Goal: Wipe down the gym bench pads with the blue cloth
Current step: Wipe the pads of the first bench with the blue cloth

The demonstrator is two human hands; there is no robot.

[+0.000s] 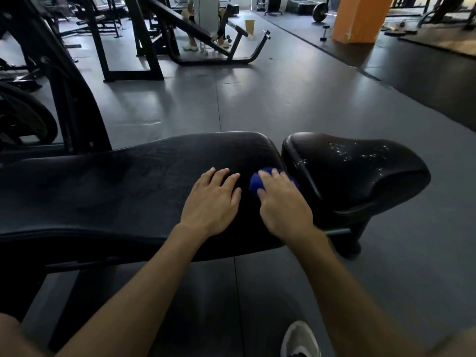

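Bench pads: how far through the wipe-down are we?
Done: cannot say for sure; the long back pad shows no droplets. In hand: the right hand grips the blue cloth at the back pad's end by the gap, while the left hand rests flat on the pad. Left: the seat pad has pale specks across its top, so it looks unwiped.

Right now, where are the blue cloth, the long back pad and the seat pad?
blue cloth (pixel 255 183): head view, exposed left bulge.
long back pad (pixel 128 181): head view, bare top surface.
seat pad (pixel 360 171): head view, top surface.
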